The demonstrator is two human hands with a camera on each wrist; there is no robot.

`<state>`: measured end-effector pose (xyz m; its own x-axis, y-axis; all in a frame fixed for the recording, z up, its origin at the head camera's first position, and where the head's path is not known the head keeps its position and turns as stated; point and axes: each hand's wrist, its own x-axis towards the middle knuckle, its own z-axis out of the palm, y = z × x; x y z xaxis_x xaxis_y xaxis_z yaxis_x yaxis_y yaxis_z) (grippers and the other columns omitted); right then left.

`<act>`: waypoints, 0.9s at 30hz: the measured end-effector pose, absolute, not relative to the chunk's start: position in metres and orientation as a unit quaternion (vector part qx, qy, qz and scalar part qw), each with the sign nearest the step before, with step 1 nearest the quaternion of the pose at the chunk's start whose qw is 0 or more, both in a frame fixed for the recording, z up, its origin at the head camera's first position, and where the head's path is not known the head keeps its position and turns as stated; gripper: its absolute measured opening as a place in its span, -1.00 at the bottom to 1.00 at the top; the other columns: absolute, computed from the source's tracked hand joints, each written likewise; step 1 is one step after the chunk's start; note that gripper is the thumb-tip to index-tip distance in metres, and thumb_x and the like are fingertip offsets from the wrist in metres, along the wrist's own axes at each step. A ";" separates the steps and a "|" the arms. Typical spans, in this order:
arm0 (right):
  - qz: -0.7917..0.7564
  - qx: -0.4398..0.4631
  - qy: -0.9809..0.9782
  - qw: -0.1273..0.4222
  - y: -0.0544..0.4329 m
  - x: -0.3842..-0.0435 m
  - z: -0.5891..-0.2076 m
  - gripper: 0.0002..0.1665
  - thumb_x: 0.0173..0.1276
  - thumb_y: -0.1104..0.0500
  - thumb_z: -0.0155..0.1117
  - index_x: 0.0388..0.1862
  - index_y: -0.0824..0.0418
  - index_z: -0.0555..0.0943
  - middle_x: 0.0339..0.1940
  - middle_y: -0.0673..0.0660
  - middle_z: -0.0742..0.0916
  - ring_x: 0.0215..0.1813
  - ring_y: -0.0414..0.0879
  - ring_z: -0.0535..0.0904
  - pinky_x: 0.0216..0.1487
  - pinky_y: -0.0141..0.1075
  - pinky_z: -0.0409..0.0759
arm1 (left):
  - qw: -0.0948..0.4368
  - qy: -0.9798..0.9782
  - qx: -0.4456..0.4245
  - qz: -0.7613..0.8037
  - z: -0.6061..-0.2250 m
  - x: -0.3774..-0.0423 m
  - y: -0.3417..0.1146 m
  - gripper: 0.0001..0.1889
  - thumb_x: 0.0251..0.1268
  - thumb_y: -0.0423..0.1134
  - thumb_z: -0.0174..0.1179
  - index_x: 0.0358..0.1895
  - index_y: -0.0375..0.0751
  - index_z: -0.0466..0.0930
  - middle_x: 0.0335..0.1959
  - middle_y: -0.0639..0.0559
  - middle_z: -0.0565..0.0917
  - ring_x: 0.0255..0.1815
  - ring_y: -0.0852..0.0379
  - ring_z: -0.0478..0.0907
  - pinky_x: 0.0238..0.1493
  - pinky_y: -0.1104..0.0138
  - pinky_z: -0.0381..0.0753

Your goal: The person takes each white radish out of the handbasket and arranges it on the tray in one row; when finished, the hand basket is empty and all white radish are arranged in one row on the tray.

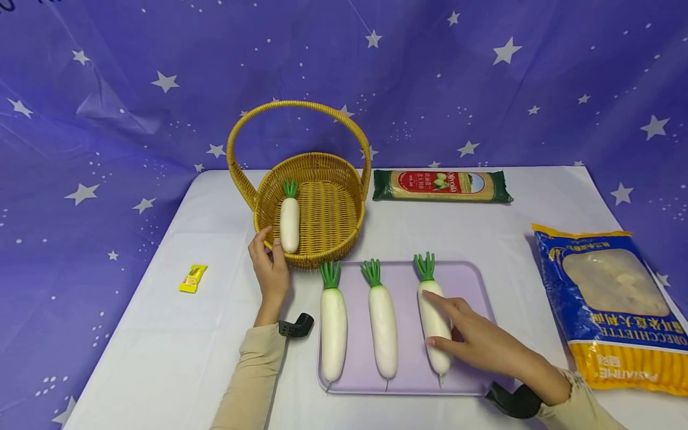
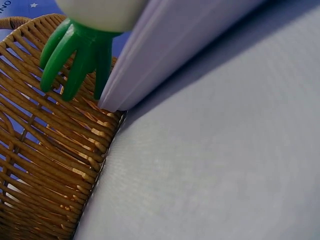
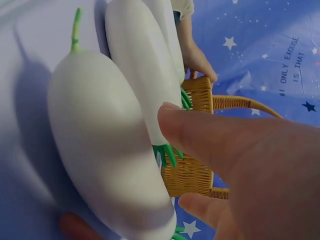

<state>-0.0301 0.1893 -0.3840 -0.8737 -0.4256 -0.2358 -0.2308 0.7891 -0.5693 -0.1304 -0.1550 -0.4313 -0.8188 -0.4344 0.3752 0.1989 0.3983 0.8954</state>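
Observation:
A white radish with a green top lies inside the wicker basket. At the basket's near left rim, my left hand holds the edge between thumb and fingers. Three more white radishes lie side by side on the lilac tray: a left one, a middle one and a right one. Over the right radish is my right hand, thumb and fingers spread across it. In the right wrist view, the thumb extends above this radish and one fingertip shows on its other side.
The lilac tray sits just in front of the basket. Behind it lies a pack of spaghetti. A blue and yellow bag of orecchiette is at the right, and a small yellow wrapped packet at the left. A starry purple cloth hangs behind the white table.

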 end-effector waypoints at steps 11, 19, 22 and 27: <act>-0.246 -0.175 0.944 0.131 0.192 -0.037 -0.384 -0.08 0.15 -0.30 0.12 0.42 -0.01 0.07 0.13 0.25 0.45 -0.12 -0.07 0.52 -0.26 -0.22 0.52 | 0.295 -0.783 0.070 -0.543 -0.413 -0.121 -0.148 -0.64 0.32 -0.37 -0.15 0.15 -0.41 0.30 0.10 -0.44 0.25 -0.28 0.07 0.18 -0.24 0.55 0.11; -0.392 -0.189 0.899 -0.037 0.172 -0.064 -0.384 -0.40 0.20 0.11 0.25 0.22 0.14 0.36 0.11 0.14 0.49 0.10 0.02 0.43 0.00 -0.02 0.49 | 0.297 -0.781 0.076 -0.543 -0.413 -0.119 -0.148 -0.65 0.31 -0.37 -0.14 0.14 -0.37 0.31 0.10 -0.41 0.26 -0.27 0.08 0.18 -0.24 0.57 0.09; -0.500 -0.204 0.840 -0.053 0.153 -0.079 -0.384 -0.57 0.21 0.25 0.22 0.09 0.21 0.47 0.03 0.10 0.56 0.03 -0.12 0.51 0.01 -0.23 0.53 | 0.298 -0.780 0.074 -0.545 -0.414 -0.120 -0.148 -0.65 0.31 -0.37 -0.14 0.14 -0.39 0.32 0.09 -0.44 0.26 -0.26 0.10 0.18 -0.24 0.58 0.10; -0.653 -0.228 0.721 0.037 0.109 -0.102 -0.379 -0.65 0.28 0.29 0.12 0.04 0.38 0.45 -0.02 0.34 0.57 0.03 -0.14 0.55 0.02 -0.40 0.51 | 0.302 -0.783 0.072 -0.539 -0.415 -0.122 -0.148 -0.64 0.31 -0.36 -0.15 0.14 -0.42 0.31 0.09 -0.42 0.26 -0.28 0.13 0.16 -0.24 0.56 0.10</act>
